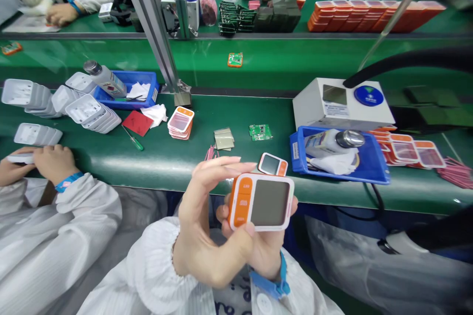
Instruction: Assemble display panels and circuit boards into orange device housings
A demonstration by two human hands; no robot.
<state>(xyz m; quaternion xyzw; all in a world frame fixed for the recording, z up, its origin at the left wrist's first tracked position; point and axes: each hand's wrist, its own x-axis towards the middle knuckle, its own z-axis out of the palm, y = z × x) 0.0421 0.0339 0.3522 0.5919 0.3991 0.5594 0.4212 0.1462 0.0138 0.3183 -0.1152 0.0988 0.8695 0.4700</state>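
Close to the camera, a small white-and-orange device with a grey LCD screen (271, 202) is held up, its face toward me. My left hand (207, 241) grips its left side, thumb at the lower edge and fingers over the top. My right hand (271, 253) supports it from behind, mostly hidden, with a fingertip showing at the right edge. Just beyond lies a second white-and-orange device (273, 164). Farther back are a green circuit board (260, 132), stacked grey LCD panels (223, 139), pink strips (211, 152) and stacked orange-and-white front covers (181, 122).
On the right, a blue tray (340, 177) with a bottle stands before a white machine (343, 108). Another blue tray (129, 103) and white shells (90, 113) are left. A metal post (151, 24) rises behind. A co-worker's hands (51, 162) work at left.
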